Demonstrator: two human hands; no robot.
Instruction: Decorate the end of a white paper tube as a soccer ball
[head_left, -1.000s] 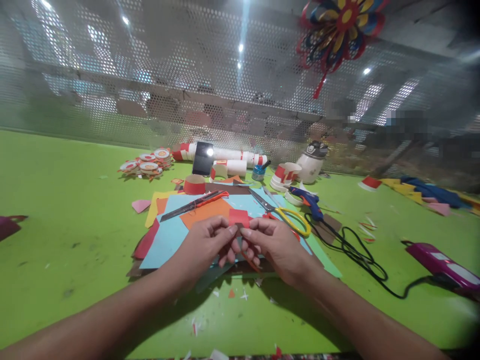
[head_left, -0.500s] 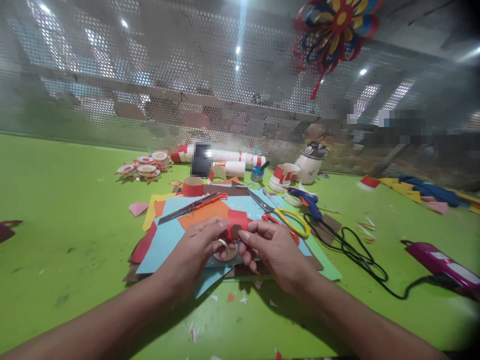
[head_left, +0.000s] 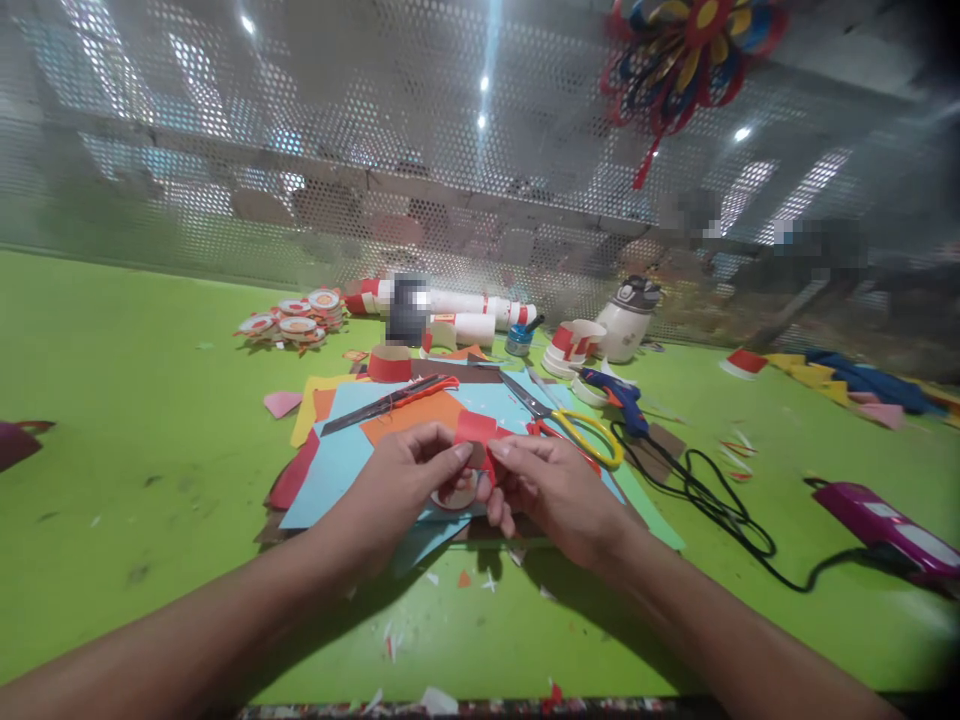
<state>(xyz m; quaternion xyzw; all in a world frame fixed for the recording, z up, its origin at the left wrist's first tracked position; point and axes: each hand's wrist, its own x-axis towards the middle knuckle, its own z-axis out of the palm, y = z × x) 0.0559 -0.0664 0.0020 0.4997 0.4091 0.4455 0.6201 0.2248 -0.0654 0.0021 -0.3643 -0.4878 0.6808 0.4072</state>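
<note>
My left hand (head_left: 405, 478) and right hand (head_left: 553, 490) pinch the red paper (head_left: 475, 428) over the blue sheet (head_left: 328, 492); my left thumb has closed in, steadying this fine work, I judge; the brown patch (head_left: 478, 457) is half hidden; whether I grip the round white piece (head_left: 454, 499), I cannot tell.

Readable text: none | labels, numbers, signs: none legible | blue jar (head_left: 518, 341): any print too small

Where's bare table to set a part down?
Widest, mostly clean: green table between left-edge maroon object and pink scrap. Smaller: between red-white piece and purple device. Crowded: around left hand and right hand: paper stack, scissors, glue gun.
</note>
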